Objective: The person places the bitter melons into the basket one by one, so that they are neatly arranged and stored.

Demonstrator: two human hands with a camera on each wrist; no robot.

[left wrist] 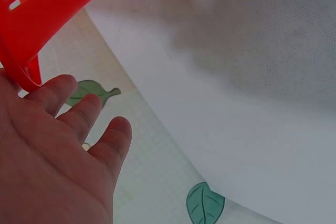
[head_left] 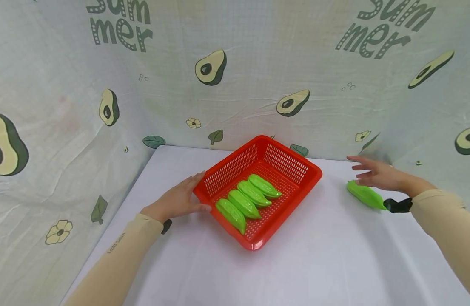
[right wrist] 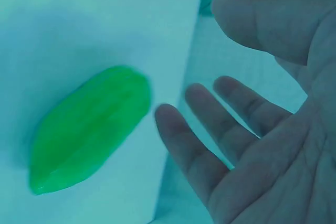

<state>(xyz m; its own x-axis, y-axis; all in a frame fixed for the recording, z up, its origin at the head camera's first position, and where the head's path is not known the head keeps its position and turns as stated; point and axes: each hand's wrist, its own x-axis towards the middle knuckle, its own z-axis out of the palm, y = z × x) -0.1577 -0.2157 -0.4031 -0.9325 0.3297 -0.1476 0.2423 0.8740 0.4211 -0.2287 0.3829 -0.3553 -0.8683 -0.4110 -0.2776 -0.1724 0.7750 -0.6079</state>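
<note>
Loose green pod [head_left: 366,195] lies on the white table [head_left: 319,263], right of the red basket [head_left: 313,173] and well apart from it. Its long axis runs from far-left to near-right, with the near-right tip close to the black wrist strap [head_left: 398,205].

The right hand [head_left: 377,174] is directly over the pod's far side, just above and behind it. In the right wrist view the pod [right wrist: 89,129] sits left of the fingers [right wrist: 184,150], with a gap between them, so no contact that I can see. That hand is spread wide, fingers straight, palm down, and holds nothing. It is by far the nearer hand to the pod.

The left hand [head_left: 179,198] is on the other side of the basket. It lies flat against the basket's left outer wall near the near-left corner, thumb at the rim. In the left wrist view its fingers [left wrist: 79,116] are extended and relaxed, with the basket edge [left wrist: 31,40] at the index side. It presses or steadies the basket and does not grip it.

Three more green pods [head_left: 247,200] lie side by side inside the basket, parallel to each other and angled like the loose one. The basket is turned diagonally on the table.

Avocado-print cloth [head_left: 210,67] forms the backdrop on the far and side walls.
</note>
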